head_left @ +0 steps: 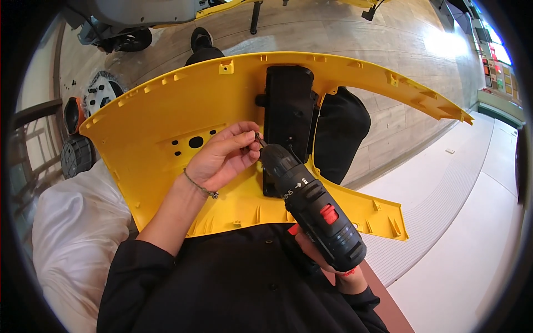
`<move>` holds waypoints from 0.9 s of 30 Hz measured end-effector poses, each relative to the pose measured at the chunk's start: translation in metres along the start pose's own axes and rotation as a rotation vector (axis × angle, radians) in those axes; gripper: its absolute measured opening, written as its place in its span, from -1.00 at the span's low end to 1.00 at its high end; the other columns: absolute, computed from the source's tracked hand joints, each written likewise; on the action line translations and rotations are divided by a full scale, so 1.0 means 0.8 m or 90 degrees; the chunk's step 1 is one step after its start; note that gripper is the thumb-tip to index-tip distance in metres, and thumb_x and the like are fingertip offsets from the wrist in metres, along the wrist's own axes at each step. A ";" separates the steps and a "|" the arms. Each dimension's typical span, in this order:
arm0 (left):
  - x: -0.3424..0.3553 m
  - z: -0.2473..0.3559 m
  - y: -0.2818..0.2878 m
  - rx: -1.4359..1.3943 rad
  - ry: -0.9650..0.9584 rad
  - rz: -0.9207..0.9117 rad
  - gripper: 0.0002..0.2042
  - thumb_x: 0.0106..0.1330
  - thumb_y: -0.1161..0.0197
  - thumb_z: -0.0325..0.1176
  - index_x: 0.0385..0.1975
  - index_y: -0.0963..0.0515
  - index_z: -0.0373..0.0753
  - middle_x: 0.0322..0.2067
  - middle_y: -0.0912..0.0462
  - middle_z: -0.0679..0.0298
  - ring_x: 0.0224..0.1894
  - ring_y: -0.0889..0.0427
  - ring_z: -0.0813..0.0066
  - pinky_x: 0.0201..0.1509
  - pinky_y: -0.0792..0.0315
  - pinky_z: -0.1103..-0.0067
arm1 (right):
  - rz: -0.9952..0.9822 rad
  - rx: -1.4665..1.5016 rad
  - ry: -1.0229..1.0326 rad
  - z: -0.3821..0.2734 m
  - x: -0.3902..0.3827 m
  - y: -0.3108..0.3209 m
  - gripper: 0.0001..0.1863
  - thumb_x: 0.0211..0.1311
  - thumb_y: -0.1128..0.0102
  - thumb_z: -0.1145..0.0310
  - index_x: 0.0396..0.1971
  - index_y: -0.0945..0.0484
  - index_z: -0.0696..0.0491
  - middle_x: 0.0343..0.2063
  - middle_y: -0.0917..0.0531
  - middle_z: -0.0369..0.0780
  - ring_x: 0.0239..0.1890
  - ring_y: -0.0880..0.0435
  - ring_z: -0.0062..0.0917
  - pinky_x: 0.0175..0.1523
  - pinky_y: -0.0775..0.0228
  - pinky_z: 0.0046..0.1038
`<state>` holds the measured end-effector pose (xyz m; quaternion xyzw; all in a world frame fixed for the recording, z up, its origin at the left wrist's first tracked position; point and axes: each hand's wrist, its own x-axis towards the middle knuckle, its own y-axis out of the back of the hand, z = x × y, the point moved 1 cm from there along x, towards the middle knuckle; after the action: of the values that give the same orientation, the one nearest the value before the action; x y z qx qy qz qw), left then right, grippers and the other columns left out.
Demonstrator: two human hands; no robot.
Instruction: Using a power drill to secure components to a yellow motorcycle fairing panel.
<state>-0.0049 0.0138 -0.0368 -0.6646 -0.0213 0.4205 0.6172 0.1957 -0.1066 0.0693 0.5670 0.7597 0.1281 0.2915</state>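
Left hand [225, 152] above panel [139, 127], small piece [258, 136] between fingertips, at drill's [319, 213] tip. Right hand [312, 248] nearer the body, rightward, on drill's handle, partly hidden beneath it. Housing [288, 100] on panel, just right of left hand, reaching beyond it. Cloth [78, 227] left of left forearm. Platform [427, 222] right of right hand. Shoe [201, 38] beyond both, past panel's far edge.

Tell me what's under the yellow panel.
Past the edges of the yellow panel, a black-clothed knee shows on the right and a black shoe beyond the far edge. Anything directly beneath is covered and cannot be seen.
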 end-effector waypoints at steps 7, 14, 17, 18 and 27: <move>0.008 -0.007 0.003 0.067 -0.059 0.063 -0.82 0.25 -0.12 -0.49 -0.16 -0.40 -0.23 -0.31 -0.50 0.28 -0.32 -0.50 0.63 -0.15 -0.41 0.71 | -0.005 -0.133 0.079 -0.014 0.013 0.000 -0.77 -0.09 -0.28 0.38 -0.36 -0.54 0.05 -0.47 -0.60 -0.20 -0.41 -0.62 -0.38 -0.30 -0.50 -0.43; 0.018 -0.029 0.006 0.226 -0.189 0.193 -0.86 0.25 -0.11 -0.48 -0.22 -0.42 -0.30 -0.28 -0.55 0.25 -0.29 -0.51 0.62 -0.15 -0.39 0.71 | -0.010 0.031 -0.047 -0.019 0.027 -0.018 -0.73 -0.08 -0.28 0.46 -0.30 -0.50 0.09 -0.47 -0.60 -0.16 -0.41 -0.62 -0.34 -0.29 -0.47 -0.46; 0.023 -0.031 0.008 0.204 -0.200 0.200 -0.84 0.27 -0.07 -0.48 -0.18 -0.41 -0.33 -0.23 -0.56 0.21 -0.24 -0.52 0.59 -0.11 -0.40 0.69 | 0.017 0.084 -0.115 -0.018 0.030 -0.031 -0.67 -0.07 -0.27 0.46 -0.22 -0.47 0.12 -0.42 -0.61 -0.12 -0.39 -0.62 -0.28 -0.26 -0.46 -0.44; 0.024 -0.031 0.009 0.194 -0.198 0.202 -0.83 0.28 -0.05 -0.48 -0.16 -0.41 -0.35 -0.21 -0.56 0.20 -0.22 -0.53 0.58 -0.08 -0.40 0.68 | 0.001 0.097 -0.140 -0.019 0.032 -0.034 -0.60 -0.07 -0.27 0.45 -0.16 -0.42 0.14 -0.39 -0.60 -0.09 -0.36 -0.62 -0.26 -0.23 -0.46 -0.43; 0.033 -0.018 0.003 0.243 -0.176 0.232 -0.73 0.34 0.08 -0.39 -0.02 -0.38 -0.33 -0.12 -0.54 0.23 -0.28 -0.56 0.56 -0.23 -0.50 0.66 | -0.044 0.198 -0.275 -0.043 0.072 -0.034 -0.47 -0.07 -0.27 0.41 -0.04 -0.31 0.18 -0.34 -0.60 -0.07 -0.26 -0.61 -0.26 -0.16 -0.41 -0.45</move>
<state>0.0195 0.0161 -0.0542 -0.4657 0.0940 0.6074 0.6367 0.1430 -0.0565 0.0655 0.5930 0.7091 -0.1240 0.3607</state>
